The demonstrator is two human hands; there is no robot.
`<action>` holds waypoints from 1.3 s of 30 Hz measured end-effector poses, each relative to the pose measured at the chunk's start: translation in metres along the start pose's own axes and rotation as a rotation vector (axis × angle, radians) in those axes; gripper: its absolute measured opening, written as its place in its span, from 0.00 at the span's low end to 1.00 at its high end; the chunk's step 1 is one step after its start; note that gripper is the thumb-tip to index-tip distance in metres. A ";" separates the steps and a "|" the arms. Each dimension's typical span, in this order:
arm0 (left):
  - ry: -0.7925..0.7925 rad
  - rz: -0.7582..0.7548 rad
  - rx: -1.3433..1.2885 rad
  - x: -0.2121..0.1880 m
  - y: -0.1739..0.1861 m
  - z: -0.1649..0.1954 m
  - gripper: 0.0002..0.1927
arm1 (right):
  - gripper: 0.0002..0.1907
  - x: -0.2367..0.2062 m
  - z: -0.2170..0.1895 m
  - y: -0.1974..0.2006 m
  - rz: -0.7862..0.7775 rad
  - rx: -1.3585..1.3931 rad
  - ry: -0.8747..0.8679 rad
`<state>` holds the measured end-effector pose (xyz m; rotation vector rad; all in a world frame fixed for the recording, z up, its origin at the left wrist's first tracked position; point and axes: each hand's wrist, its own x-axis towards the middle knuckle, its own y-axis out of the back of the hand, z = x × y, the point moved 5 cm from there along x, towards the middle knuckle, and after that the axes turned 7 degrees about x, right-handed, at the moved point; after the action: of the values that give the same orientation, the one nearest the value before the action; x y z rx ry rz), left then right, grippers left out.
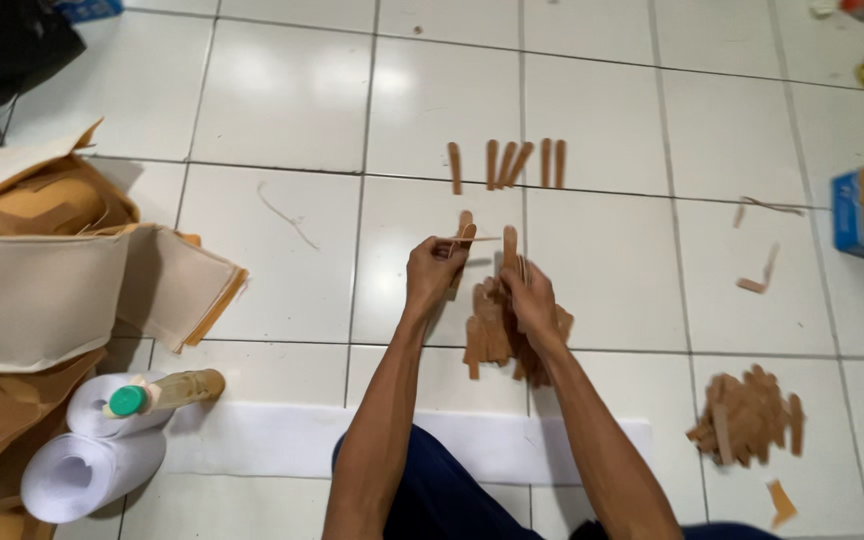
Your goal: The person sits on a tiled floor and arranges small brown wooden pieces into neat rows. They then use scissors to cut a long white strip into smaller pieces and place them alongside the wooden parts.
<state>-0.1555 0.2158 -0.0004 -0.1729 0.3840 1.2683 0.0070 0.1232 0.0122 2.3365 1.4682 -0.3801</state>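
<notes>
Left hand [435, 272] grip pinches a thin strip [465, 238]; right hand [530, 297] grip holds a stick [510, 245] upright. Both over the stick pile [492, 330] on the floor [282, 100]; six sticks [505, 163] lie farther out.

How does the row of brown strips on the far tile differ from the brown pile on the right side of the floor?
The row of strips lies spread out, each piece apart or barely touching, while the right pile is heaped with pieces overlapping. The row's strips mostly point away from the person; the pile's point many ways. The row lies beyond both hands; the pile lies beside the right arm. Both are the same brown and rest on the white tiled floor.
</notes>
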 end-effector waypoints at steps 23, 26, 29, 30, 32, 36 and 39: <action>-0.054 -0.403 0.006 -0.267 -0.190 -0.070 0.17 | 0.17 -0.264 0.103 0.191 0.282 0.146 0.091; -0.057 -0.403 -0.053 -0.265 -0.190 -0.074 0.16 | 0.16 -0.263 0.106 0.189 0.281 0.283 0.083; -0.078 -0.420 -0.063 -0.264 -0.193 -0.074 0.16 | 0.16 -0.260 0.108 0.188 0.318 0.222 0.070; -0.090 -0.423 -0.064 -0.264 -0.194 -0.073 0.17 | 0.15 -0.258 0.106 0.188 0.325 0.218 0.111; -0.080 -0.429 -0.070 -0.263 -0.196 -0.072 0.18 | 0.16 -0.256 0.102 0.190 0.340 0.210 0.190; -0.025 -0.414 -0.105 -0.261 -0.196 -0.073 0.19 | 0.16 -0.252 0.103 0.195 0.373 0.179 0.101; -0.035 -0.424 -0.131 -0.259 -0.196 -0.071 0.21 | 0.16 -0.249 0.104 0.196 0.377 0.170 0.043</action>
<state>-0.0460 -0.0979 0.0144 -0.3252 0.2183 0.8756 0.0746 -0.2015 0.0490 2.7002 1.0105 -0.3635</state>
